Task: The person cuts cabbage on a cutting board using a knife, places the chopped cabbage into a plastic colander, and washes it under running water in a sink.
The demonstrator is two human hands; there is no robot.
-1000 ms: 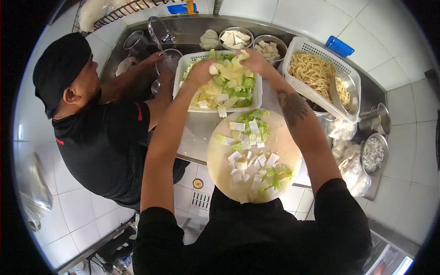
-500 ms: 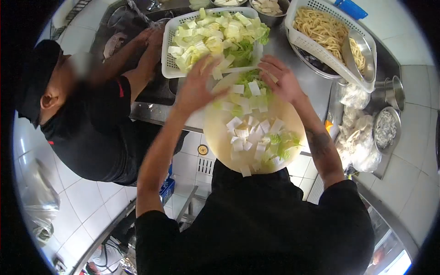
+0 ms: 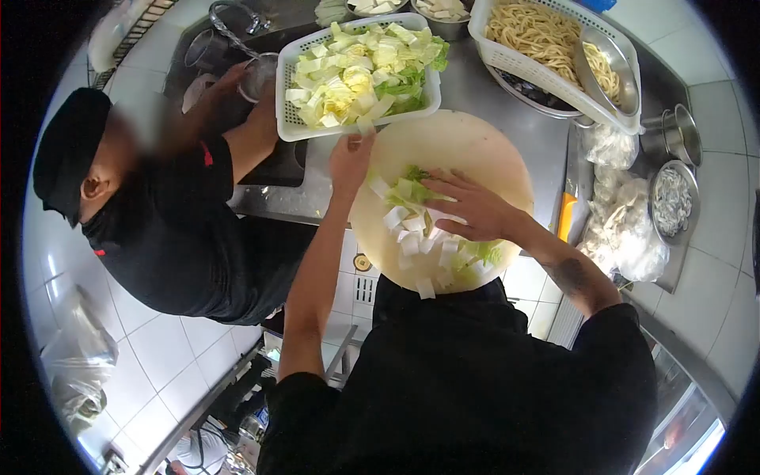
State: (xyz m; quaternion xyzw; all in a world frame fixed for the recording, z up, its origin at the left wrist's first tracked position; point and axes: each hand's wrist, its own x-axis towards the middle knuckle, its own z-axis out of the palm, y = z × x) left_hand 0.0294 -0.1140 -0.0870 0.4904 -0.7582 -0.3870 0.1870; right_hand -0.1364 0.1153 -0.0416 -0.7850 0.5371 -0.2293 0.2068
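My left hand (image 3: 351, 162) is at the front rim of a white basket (image 3: 290, 127) full of cut cabbage (image 3: 360, 75); its fingers are closed near a pale piece of cabbage, and what they grip is too small to make out. Below the basket lies a round cutting board (image 3: 475, 142). Spread flat, my right hand (image 3: 469, 204) rests over the cut white and green cabbage pieces (image 3: 409, 229) on the board, covering some of them.
At the left a co-worker (image 3: 166, 222) has both hands at the sink under a tap (image 3: 237, 24). Noodles (image 3: 538, 39) fill a basket at the upper right. An orange-handled knife (image 3: 567, 217), plastic bags (image 3: 625, 229) and a metal bowl (image 3: 673, 199) are at the right.
Both hands have come down from the cabbage basket. My right hand moved onto the board and the pieces there are gathered lower; my left hand closed at the basket's front rim.
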